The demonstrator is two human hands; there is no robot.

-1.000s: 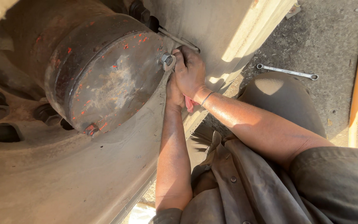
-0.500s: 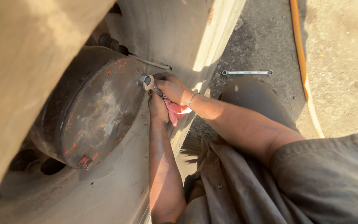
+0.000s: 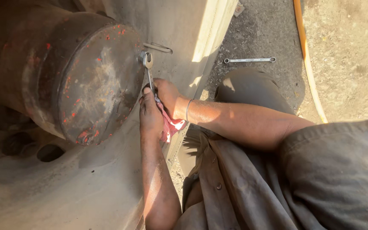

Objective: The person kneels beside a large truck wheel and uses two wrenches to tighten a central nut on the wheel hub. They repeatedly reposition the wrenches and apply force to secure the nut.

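I see both hands, left hand and right hand, clamped on the wrench shaft, running up-frame to the hub bolt.

An outdoor vehicle repair yard, or a roadside spot used as one. Just left of the hands stands a big rusty wheel hub flecked with red paint, set in a large dusty wheel. A wrench rises above the hands to the hub's edge. Beyond them, to the right, a spare spanner lies on rough, sunlit ground, beside an orange hose.
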